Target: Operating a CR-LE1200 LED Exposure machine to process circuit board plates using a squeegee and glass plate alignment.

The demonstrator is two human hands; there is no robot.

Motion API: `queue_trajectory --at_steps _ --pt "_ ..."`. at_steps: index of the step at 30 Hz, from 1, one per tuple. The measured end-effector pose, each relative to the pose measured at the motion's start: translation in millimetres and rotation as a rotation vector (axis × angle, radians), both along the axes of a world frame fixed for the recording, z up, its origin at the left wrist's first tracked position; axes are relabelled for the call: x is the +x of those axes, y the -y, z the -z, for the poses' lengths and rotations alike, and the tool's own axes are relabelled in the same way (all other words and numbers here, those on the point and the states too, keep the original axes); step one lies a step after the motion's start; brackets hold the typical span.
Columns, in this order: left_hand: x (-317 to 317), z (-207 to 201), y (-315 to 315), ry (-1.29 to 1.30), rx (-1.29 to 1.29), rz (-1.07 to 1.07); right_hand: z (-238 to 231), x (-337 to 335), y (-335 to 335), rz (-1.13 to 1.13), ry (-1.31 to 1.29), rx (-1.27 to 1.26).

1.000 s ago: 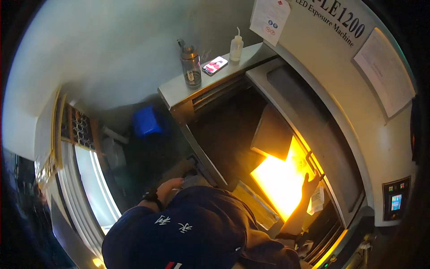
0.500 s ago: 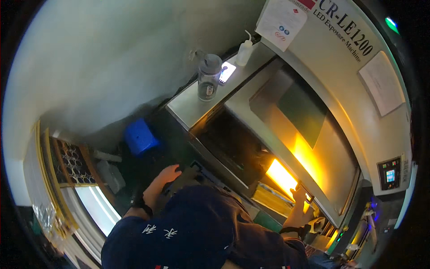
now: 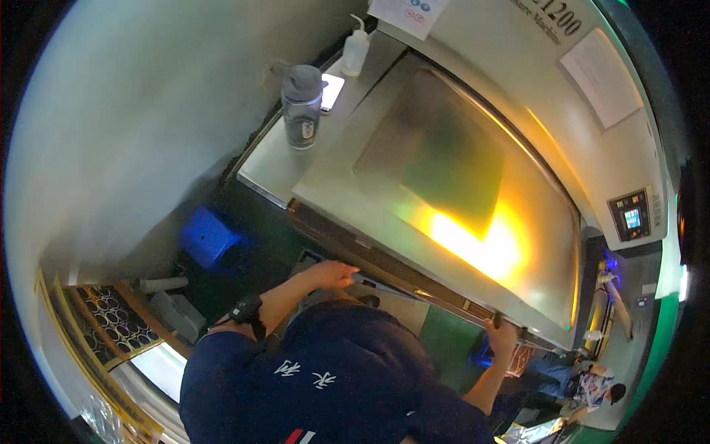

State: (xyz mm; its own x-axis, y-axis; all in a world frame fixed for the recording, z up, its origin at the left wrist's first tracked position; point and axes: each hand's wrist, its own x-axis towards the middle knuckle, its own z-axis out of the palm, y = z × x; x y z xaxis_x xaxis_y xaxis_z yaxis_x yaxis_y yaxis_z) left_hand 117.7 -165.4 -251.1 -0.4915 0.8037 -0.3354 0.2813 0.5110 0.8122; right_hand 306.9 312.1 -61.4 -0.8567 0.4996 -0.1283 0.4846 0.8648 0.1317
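A wide metal frame with a glass pane (image 3: 458,170), lit yellow by a strong glow, spans the exposure machine in front of me. My right hand (image 3: 503,337) is closed round a dark handle (image 3: 497,320) at the frame's near right edge. My left hand (image 3: 334,275) hangs just short of the frame's front edge, left of centre. Its fingers point right, apart and holding nothing. A green rectangular area (image 3: 452,174) shows through the glass, with the brightest light at its near edge.
A lidded bottle (image 3: 302,111), a lit phone (image 3: 332,92) and a squeeze bottle (image 3: 356,50) stand on the side ledge. The machine's control panel (image 3: 631,216) is at right. A blue stool (image 3: 208,237) sits on the floor at left. Another person (image 3: 595,388) is at far lower right.
The frame has come towards me and covers the dark opening that showed before. My right hand has stayed on its handle. My left hand has moved right, nearer the front edge.
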Motion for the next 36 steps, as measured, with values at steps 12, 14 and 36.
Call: queue_trajectory --at_steps 12,14,36 --pt "-143 -47 -204 -0.418 -0.471 -0.854 -208 -43 0 -0.162 -0.345 0.111" --pt "-147 -30 -223 -0.495 -0.522 -0.845 -217 -44 -21 -0.293 -0.455 0.165" --pt "-249 -56 -169 -0.209 -0.6 -0.866 -244 -101 -203 -0.317 -1.376 0.45"
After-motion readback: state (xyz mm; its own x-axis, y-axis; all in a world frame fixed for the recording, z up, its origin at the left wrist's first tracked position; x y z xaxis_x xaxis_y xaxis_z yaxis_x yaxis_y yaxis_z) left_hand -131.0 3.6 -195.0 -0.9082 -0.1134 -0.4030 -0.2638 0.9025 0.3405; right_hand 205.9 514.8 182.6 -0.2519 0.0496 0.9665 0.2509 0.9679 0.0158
